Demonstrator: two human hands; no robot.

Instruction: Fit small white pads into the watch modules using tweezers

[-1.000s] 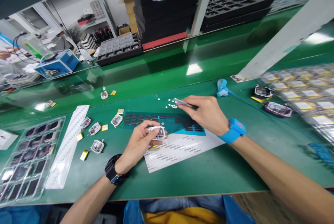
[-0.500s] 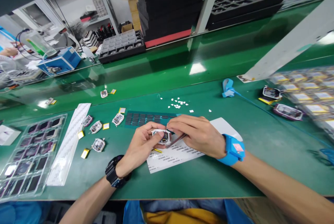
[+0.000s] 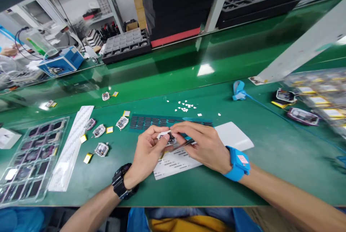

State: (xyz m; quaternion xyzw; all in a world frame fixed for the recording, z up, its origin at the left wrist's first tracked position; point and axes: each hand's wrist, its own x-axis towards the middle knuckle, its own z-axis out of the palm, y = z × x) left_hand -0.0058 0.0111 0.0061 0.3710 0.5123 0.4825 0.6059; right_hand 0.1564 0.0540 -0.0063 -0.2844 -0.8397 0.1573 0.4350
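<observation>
My left hand pinches a small white-framed electronic module just above the printed label sheet. My right hand holds metal tweezers and its fingertips press on the top of the module. A black watch is on my left wrist and a blue strap on my right. Behind my hands lies a teal sheet of dark stickers. Several tiny white scraps lie farther back.
Several similar modules with yellow batteries lie at left beside a long white strip and a clear tray. Clear trays of parts and loose modules stand at right. Black trays line the back. A person's hand shows far left.
My right hand came back from the white scraps with the tweezers and now rests on the module in my left hand. The module stayed over the label sheet.
</observation>
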